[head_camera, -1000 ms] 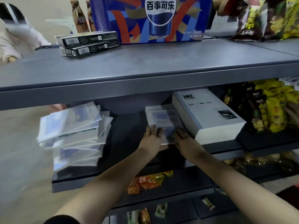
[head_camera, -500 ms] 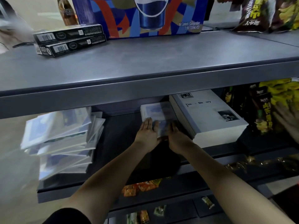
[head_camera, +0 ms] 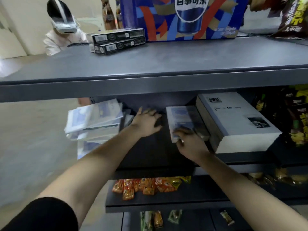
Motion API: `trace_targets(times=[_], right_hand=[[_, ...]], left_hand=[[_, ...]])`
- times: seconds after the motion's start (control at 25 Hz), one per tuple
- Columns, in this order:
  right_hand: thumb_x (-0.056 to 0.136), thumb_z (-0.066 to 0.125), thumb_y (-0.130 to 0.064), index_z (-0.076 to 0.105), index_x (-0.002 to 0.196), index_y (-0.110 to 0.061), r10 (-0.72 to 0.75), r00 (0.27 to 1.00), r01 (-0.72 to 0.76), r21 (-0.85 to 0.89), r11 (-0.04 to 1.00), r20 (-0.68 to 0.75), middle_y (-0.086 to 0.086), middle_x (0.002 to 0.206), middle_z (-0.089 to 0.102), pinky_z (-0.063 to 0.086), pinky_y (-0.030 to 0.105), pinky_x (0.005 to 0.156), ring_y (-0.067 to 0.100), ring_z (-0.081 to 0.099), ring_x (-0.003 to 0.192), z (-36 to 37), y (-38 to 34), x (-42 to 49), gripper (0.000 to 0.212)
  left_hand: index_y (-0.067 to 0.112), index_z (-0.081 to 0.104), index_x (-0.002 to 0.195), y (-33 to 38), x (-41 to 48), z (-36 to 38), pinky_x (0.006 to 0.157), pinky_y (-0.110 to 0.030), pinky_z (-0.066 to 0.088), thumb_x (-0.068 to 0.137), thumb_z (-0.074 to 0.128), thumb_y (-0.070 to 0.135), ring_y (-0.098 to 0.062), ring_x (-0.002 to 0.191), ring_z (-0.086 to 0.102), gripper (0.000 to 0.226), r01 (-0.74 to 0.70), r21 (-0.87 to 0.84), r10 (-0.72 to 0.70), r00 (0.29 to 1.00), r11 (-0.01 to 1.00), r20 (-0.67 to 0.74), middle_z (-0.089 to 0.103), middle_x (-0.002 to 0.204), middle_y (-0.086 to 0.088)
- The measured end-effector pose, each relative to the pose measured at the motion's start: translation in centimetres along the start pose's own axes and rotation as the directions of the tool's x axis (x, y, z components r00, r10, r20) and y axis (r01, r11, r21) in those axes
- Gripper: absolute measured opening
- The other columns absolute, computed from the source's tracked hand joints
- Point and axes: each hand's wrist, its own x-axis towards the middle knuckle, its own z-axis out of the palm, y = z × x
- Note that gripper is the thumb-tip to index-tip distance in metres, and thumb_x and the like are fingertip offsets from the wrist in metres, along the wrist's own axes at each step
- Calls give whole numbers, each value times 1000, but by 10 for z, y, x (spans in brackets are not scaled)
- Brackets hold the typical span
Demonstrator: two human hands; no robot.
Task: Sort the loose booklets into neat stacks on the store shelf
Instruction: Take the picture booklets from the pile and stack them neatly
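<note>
We see pale blue-and-white booklets (head_camera: 95,119) at left, a white book (head_camera: 240,120) at right, orange snack packets (head_camera: 146,186) near, all on dark grey shelves (head_camera: 150,87).

**Dim Store Corner**

Dark grey metal shelves (head_camera: 166,64) fill the view in several tiers, the lower ones in shadow. To the left, a pale beige floor (head_camera: 33,130) runs back to a cream wall (head_camera: 25,22), more brightly lit.
</note>
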Motion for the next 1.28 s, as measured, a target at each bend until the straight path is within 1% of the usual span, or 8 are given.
trace_targets(times=[0.08,0.2,0.36,0.52,0.76,0.96,1.12,1.28], right_hand=[[84,43,-24,62,120,-20,-41,997,43,41,998,-66,2,132,55,28,45,111,23,49,124,10,-28,0,41],[79,50,-17,69,108,-17,-126,980,139,80,987,-153,4,124,62,37,49,105,27,59,111,27,-74,2,35],[79,49,-16,71,104,-16,-219,966,236,126,964,-136,4,124,61,36,49,106,28,56,114,39,-120,14,33],[79,49,-15,72,102,-16,-291,947,308,138,941,-134,7,124,60,37,49,105,29,54,117,50,-166,30,32],[85,52,-8,59,124,-17,-322,944,330,136,934,-75,9,145,39,20,39,115,27,30,137,69,-220,51,41],[93,42,-13,37,142,-18,-330,943,323,149,935,27,6,156,14,10,39,119,22,8,145,79,-234,66,49],[89,48,-10,52,131,-10,-384,920,391,152,907,-80,14,149,32,19,44,117,28,22,141,85,-214,89,41],[89,46,-12,41,139,-13,-400,916,400,95,912,-21,10,153,23,1,37,118,23,12,144,74,-226,118,50]], left_hand=[[24,26,146,-53,-21,-1,116,-49,8,88,50,48,-27,143,17,67,166,43,-166,986,985,8,22,155,-3],[24,19,148,-114,-65,7,116,-51,9,90,48,48,-31,143,13,70,312,36,-313,949,950,37,14,157,-3],[24,19,149,-139,-116,24,115,-48,10,95,38,47,-29,143,15,61,381,2,-380,924,925,46,14,158,-2],[29,27,145,-166,-153,33,102,-42,30,93,41,26,-30,129,35,54,427,9,-426,904,904,-29,34,146,-3],[38,20,147,-201,-189,41,100,-40,37,83,36,-7,-33,128,38,80,399,15,-398,916,917,-55,30,151,-9],[26,32,144,-208,-176,42,91,-44,45,85,39,-8,-30,121,44,68,376,-42,-378,918,926,-123,43,140,-9],[19,43,135,-203,-163,43,87,-44,47,86,41,-6,-27,120,49,56,430,-118,-444,884,895,-146,50,132,-10],[11,54,105,-191,-161,28,63,-36,42,88,43,7,-32,95,60,21,485,24,-481,872,874,-94,62,99,-12]])
